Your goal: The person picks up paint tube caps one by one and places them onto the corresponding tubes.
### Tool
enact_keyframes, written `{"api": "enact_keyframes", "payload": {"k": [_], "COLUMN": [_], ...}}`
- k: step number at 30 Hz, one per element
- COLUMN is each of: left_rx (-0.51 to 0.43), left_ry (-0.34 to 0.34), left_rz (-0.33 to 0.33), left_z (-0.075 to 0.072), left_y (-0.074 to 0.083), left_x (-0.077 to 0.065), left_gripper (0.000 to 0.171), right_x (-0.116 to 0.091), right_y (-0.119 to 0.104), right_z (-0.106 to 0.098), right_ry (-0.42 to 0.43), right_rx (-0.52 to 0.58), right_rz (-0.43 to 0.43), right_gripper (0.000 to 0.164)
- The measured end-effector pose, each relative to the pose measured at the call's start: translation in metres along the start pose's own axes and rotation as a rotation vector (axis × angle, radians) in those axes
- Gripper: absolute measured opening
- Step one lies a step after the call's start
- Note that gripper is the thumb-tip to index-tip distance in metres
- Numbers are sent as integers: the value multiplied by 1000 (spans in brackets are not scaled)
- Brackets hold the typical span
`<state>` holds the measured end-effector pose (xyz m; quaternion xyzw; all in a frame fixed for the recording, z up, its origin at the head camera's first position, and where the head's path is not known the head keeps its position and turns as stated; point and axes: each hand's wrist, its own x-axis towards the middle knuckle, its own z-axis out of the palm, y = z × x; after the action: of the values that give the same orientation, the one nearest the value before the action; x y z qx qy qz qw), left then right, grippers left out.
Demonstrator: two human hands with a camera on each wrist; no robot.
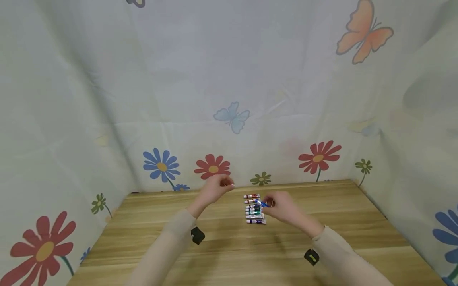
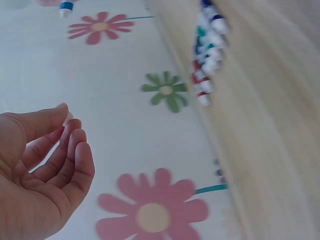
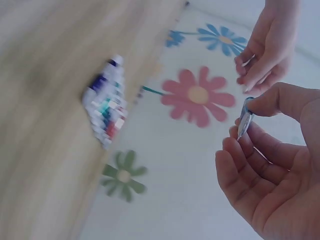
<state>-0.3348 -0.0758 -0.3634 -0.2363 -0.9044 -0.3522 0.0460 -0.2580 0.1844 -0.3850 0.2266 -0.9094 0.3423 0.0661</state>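
My left hand (image 1: pixel 214 188) is raised over the far side of the table, left of the paint tubes. Thumb and index finger pinch a small white cap (image 2: pixel 68 118), mostly hidden by the fingertips. My right hand (image 1: pixel 282 207) holds a blue paint tube (image 1: pixel 261 203) between thumb and fingers, its white end pointing left toward the other hand. Below it, several paint tubes lie side by side in a column, from a red tube (image 1: pixel 252 196) at the back to a dark purple tube (image 1: pixel 256 221) at the front. The held tube overlaps some of them in the head view.
The wood-grain table (image 1: pixel 229 258) ends at a pale cloth backdrop (image 1: pixel 179 79) printed with flowers and butterflies. That cloth also hangs along both sides. A small black device (image 1: pixel 197 235) sits by the left wrist, and another black device (image 1: pixel 311 257) by the right.
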Motion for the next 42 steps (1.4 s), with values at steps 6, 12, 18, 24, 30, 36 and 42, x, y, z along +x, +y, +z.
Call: {"api": "enact_keyframes", "payload": {"k": [6,12,18,24,30,36,42], "left_rx": [-11,-19,-42,-71,-10,-41,-46], "left_ry": [62,50,34,14,25,27,30], "left_rz": [45,68,103,166,289,362,398], "left_z": [-32,-41,-49,-57,-62,-68,-70], "left_y": [24,35,53,80,103,113,121], "left_x": [-3,-11,-28,-52,-76,-93,-102], "left_gripper": [13,17,17,15,12,10,12], "right_x": [5,-4,-20,-36,-52,-63,-65], "right_y": [-15,-23,-34,-51,-70,-85,-88], "right_z": [-35,-54,-50,-41,-37,-34,-34], "right_ry": [74,187,258,314,344,370,390], "right_rx": [-16,9,40,17,12,15,22], "right_rz": [-8,-41,-135,-210,-271,-368,-422], "right_gripper": [18,21,17,18,22,22,26]}}
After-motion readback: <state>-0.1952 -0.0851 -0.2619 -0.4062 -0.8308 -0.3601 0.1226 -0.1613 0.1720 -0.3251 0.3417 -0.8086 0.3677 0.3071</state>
